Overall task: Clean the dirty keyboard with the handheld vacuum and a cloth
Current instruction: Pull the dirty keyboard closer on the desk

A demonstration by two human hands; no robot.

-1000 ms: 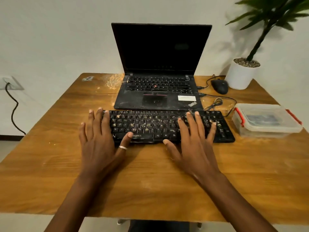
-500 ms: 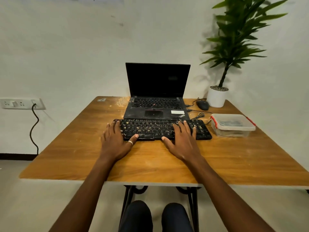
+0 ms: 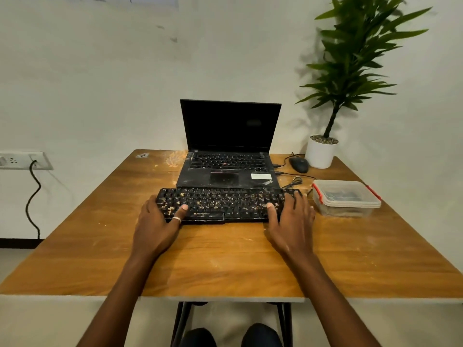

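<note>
The black keyboard (image 3: 225, 202), strewn with tan crumbs, lies flat on the wooden table (image 3: 225, 259) in front of the laptop. My left hand (image 3: 156, 221) grips its left end, thumb on the keys and fingers curled round the edge out of sight. At the right end my right hand (image 3: 290, 221) holds on, thumb on the keys and fingers laid over the far right corner. No vacuum or cloth is in view.
An open black laptop (image 3: 229, 171) stands right behind the keyboard, dusty, with crumbs to its left. A clear lidded container (image 3: 345, 199) with red clips sits at the right, with a cabled mouse (image 3: 299, 164) and a white potted plant (image 3: 322, 152) behind it. My knees show below the table's front edge.
Both hands slid apart from the middle keys to the keyboard's two ends. The left fingers went from flat to curled round the edge. The view pulled back from the table.
</note>
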